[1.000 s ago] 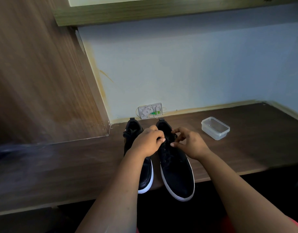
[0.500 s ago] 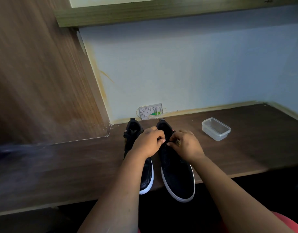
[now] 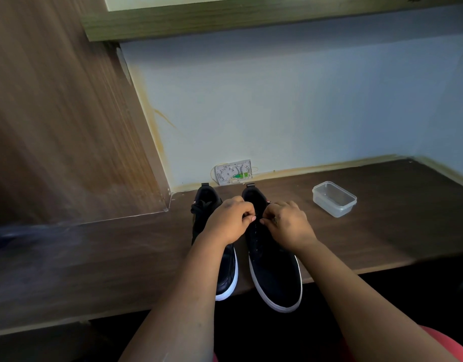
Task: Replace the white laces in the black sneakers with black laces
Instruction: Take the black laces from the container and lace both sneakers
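Note:
Two black sneakers with white soles stand side by side on the dark wooden desk [image 3: 382, 231], toes toward me and over the front edge. The left sneaker [image 3: 226, 273] has black laces at its top. Over the upper eyelets of the right sneaker [image 3: 274, 267], both hands meet with curled fingers. My left hand [image 3: 229, 222] and my right hand [image 3: 286, 223] each pinch a black lace, which is too dark and thin to trace against the shoe. No white lace is visible.
A clear plastic container [image 3: 334, 198] without a lid sits on the desk to the right of the shoes. A white wall box with wires [image 3: 234, 175] is behind them. A wooden side panel [image 3: 68, 126] rises on the left.
My right hand has moved left toward the left hand, so that both now meet over the right sneaker's upper eyelets. The left hand has barely shifted.

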The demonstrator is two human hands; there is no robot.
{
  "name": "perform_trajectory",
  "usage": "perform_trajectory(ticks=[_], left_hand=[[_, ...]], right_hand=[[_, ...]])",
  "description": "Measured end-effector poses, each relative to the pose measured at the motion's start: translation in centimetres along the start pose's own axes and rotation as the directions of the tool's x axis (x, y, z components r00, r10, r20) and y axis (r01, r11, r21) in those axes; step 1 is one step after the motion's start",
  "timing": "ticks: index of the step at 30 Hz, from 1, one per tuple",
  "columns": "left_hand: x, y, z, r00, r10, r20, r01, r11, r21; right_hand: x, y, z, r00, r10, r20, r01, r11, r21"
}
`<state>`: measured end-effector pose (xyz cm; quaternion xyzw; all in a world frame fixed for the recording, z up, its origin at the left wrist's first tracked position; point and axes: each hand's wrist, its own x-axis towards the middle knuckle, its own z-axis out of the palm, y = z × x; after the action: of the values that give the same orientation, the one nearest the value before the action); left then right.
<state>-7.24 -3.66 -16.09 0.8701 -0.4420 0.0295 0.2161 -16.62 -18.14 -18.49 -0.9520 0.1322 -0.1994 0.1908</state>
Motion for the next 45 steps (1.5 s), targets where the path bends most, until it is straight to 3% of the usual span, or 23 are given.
perform_trajectory(ticks=[17, 20, 22, 24, 25, 27, 28, 30, 35, 39, 43, 45], left_hand=[[0.0, -0.1, 0.5, 0.998, -0.044, -0.05, 0.048, 0.995, 0.087], [-0.2, -0.6, 0.1, 0.992, -0.128, -0.016, 0.128, 0.992, -0.016], [-0.5, -0.6, -0.6, 0.967, -0.247, -0.064, 0.246, 0.969, -0.017], [-0.8, -0.4, -1.2, 0.885, -0.45, -0.122, 0.459, 0.887, 0.059], [-1.1, -0.7, -1.2, 0.806, -0.583, -0.106, 0.59, 0.806, 0.053], [-1.7, -1.5, -0.8, 0.604, -0.796, 0.032, 0.797, 0.603, -0.045], [-2.0, -2.1, -0.5, 0.537, -0.834, 0.129, 0.843, 0.527, -0.102], [-2.4, -2.7, 0.1, 0.5, -0.827, 0.258, 0.866, 0.473, -0.164], [-2.8, -1.7, 0.7, 0.572, -0.761, 0.306, 0.82, 0.537, -0.198], [-2.9, -1.7, 0.5, 0.599, -0.686, 0.413, 0.798, 0.558, -0.23], [-3.6, -1.5, -1.3, 0.59, -0.603, 0.538, 0.793, 0.556, -0.247], [-3.8, -1.7, -2.1, 0.598, -0.55, 0.583, 0.782, 0.558, -0.277]], right_hand=[[0.1, 0.3, -0.6, 0.987, 0.036, 0.158, -0.022, 0.996, -0.09], [0.3, 0.7, -0.5, 0.961, 0.156, 0.228, -0.18, 0.98, 0.087], [0.0, 0.8, -1.0, 0.888, 0.276, 0.368, -0.375, 0.897, 0.232], [-0.6, 0.5, -1.1, 0.797, 0.293, 0.528, -0.451, 0.87, 0.199], [-0.9, 0.0, -0.9, 0.762, 0.295, 0.576, -0.444, 0.886, 0.134], [-1.3, -0.9, 0.0, 0.751, 0.35, 0.56, -0.469, 0.88, 0.078], [-1.2, -1.2, 0.5, 0.761, 0.39, 0.518, -0.505, 0.858, 0.096], [-1.0, -1.5, 1.1, 0.783, 0.42, 0.46, -0.532, 0.834, 0.145], [-1.0, -1.5, 1.9, 0.84, 0.389, 0.377, -0.501, 0.824, 0.265], [0.0, -1.0, 1.2, 0.83, 0.365, 0.422, -0.506, 0.81, 0.295], [-0.4, -3.7, 1.5, 0.79, 0.429, 0.437, -0.452, 0.89, -0.057], [-0.5, -5.7, 1.9, 0.796, 0.457, 0.398, -0.44, 0.887, -0.138]])
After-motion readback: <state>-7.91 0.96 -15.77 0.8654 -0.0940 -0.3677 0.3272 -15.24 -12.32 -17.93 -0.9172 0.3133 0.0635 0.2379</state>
